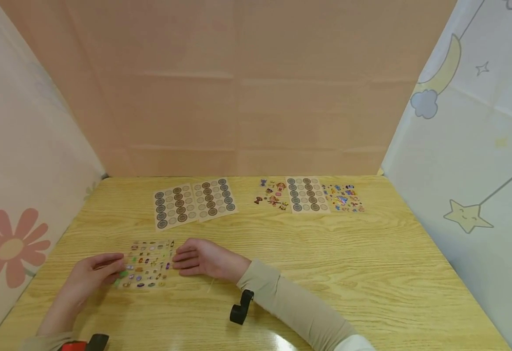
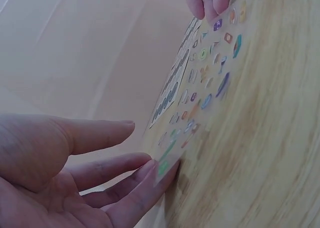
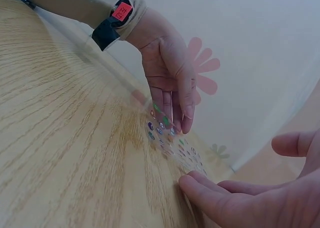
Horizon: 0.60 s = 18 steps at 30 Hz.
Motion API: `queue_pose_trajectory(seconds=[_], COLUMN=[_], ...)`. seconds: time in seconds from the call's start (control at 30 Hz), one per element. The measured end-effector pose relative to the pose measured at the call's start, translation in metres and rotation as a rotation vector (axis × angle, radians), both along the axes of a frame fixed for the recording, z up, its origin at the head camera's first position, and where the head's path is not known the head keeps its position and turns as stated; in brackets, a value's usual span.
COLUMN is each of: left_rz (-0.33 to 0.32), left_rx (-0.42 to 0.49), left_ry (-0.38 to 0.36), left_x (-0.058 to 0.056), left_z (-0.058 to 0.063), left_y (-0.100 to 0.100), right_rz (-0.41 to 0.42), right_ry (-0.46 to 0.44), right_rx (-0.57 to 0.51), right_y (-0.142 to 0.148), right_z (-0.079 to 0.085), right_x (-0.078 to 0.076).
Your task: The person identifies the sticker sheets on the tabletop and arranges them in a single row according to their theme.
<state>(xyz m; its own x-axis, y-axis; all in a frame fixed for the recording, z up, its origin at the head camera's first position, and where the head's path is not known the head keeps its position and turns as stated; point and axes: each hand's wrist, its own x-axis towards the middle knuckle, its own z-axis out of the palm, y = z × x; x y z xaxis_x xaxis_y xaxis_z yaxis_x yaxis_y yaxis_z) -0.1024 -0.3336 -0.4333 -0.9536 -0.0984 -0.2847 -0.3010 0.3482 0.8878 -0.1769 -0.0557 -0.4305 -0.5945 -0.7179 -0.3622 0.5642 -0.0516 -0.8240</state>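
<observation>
A clear sheet of small colourful stickers lies on the wooden table at the left front. My left hand is at its left edge. In the left wrist view, the fingertips of that hand reach under the sheet's corner, while the thumb stands well apart from it. On the opposite side, my right hand has its straight fingers at the sheet's right edge. The right wrist view shows the sticker sheet between both hands, with the right thumb raised away from it.
Two sheets of round grey and brown stickers lie at the back left of the table. At the back right are a cartoon sticker sheet, another round-sticker sheet and a blue-and-orange sticker sheet. Fabric walls enclose the table.
</observation>
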Motion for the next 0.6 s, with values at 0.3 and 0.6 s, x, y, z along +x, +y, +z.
queue_pose_trajectory(seconds=[0.3, 0.6], left_rz=[0.034, 0.023], left_rx=[0.020, 0.127], left_ry=[0.014, 0.051], left_x=[0.005, 0.006], left_z=[0.001, -0.004], left_y=[-0.004, -0.015], right_rz=[0.009, 0.016], right_ry=[-0.010, -0.012], right_rx=[-0.004, -0.003], right_y=[-0.004, -0.003], right_z=[-0.002, -0.002], right_x=[0.000, -0.001])
